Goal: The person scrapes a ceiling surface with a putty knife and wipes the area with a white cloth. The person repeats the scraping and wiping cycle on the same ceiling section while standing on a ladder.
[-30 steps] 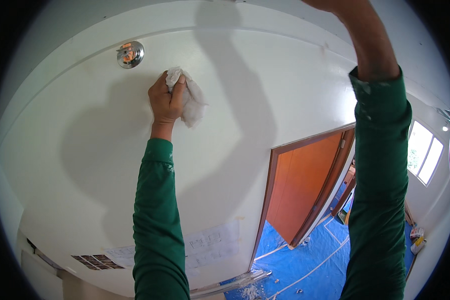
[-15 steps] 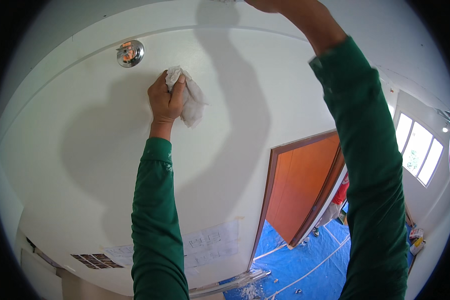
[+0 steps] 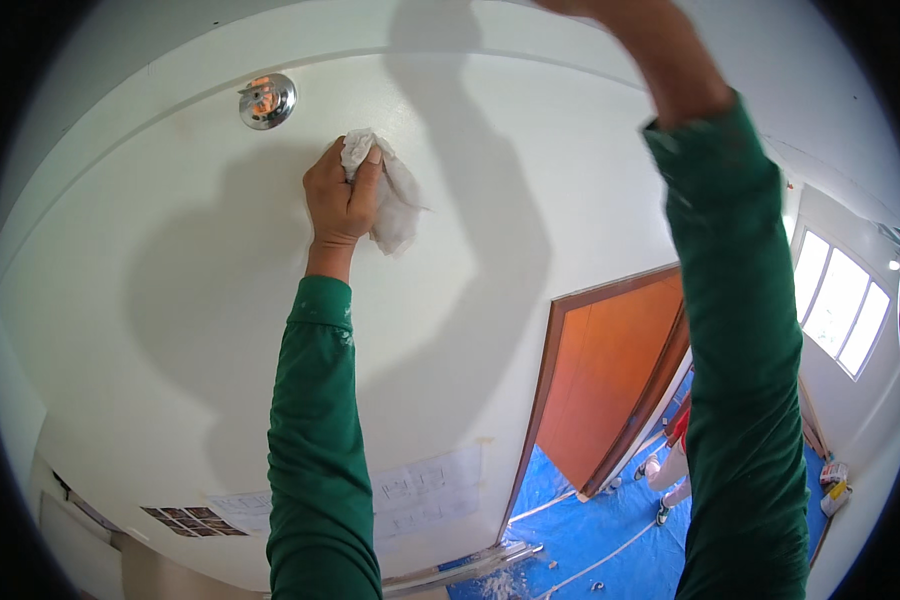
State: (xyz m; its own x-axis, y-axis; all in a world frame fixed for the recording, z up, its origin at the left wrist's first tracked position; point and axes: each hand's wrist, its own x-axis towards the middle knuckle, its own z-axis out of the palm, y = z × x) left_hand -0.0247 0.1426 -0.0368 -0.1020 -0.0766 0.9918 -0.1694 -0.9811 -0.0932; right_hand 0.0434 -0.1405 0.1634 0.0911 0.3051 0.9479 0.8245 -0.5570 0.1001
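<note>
My left hand (image 3: pixel 340 198) is closed around a crumpled whitish cloth (image 3: pixel 400 205), whose loose end hangs down on the right of the fist. This hand is up at the white wall (image 3: pixel 220 350), below and right of a round chrome fixture (image 3: pixel 268 101). Raised high, my right hand (image 3: pixel 615 12) is partly cut off by the upper edge, near where wall and ceiling meet. Its fingers, and anything they may hold, are out of sight. Green sleeves with whitish specks cover both forearms.
A brown-framed doorway with an orange-brown door (image 3: pixel 610 370) stands right of centre. Blue sheeting (image 3: pixel 590 545) covers the floor, with a person's legs (image 3: pixel 665 475) on it. Paper plans (image 3: pixel 430 490) are taped low on the wall. Cans (image 3: pixel 834 485) stand at far right beneath a window (image 3: pixel 838 300).
My right hand and forearm have shifted right. The left hand with the cloth sits slightly further right in the picture. More of the person beyond the doorway shows.
</note>
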